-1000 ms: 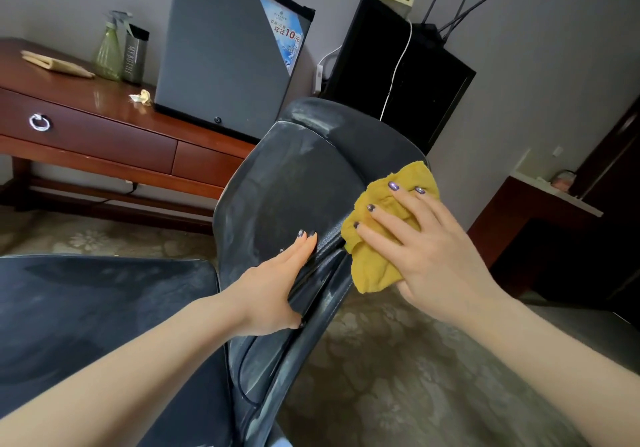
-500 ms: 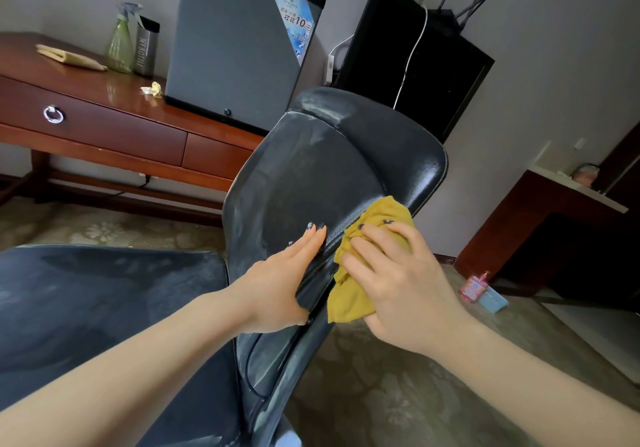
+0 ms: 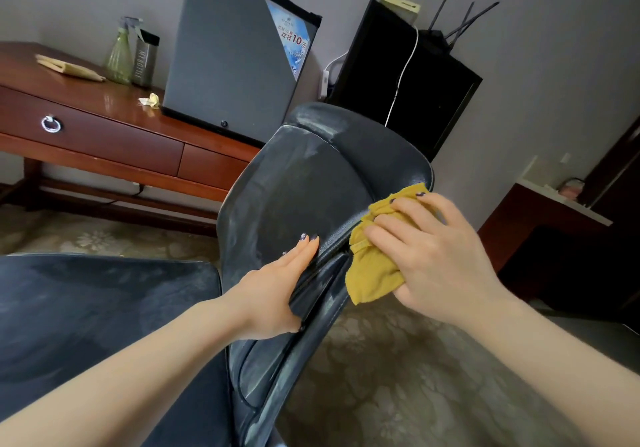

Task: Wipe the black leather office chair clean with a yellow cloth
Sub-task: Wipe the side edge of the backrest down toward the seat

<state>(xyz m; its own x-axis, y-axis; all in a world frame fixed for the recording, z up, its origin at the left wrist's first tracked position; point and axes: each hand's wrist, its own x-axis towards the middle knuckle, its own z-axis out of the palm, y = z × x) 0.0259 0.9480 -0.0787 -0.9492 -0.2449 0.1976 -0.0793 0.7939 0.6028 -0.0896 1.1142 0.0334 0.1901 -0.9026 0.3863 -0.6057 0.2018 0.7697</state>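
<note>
Two hands are engaged: the black leather office chair backrest (image 3: 304, 197) is steadied by the straight-fingered left hand (image 3: 273, 291); at its outer edge the yellow cloth (image 3: 372, 277) is clutched by the right hand (image 3: 436, 256). Edge wiping is judged current; a stroke along that edge is required.

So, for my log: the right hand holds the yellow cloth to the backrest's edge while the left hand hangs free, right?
No: in the head view the left hand rests on the backrest, bracing it. The right hand does hold the yellow cloth to its edge.
</note>
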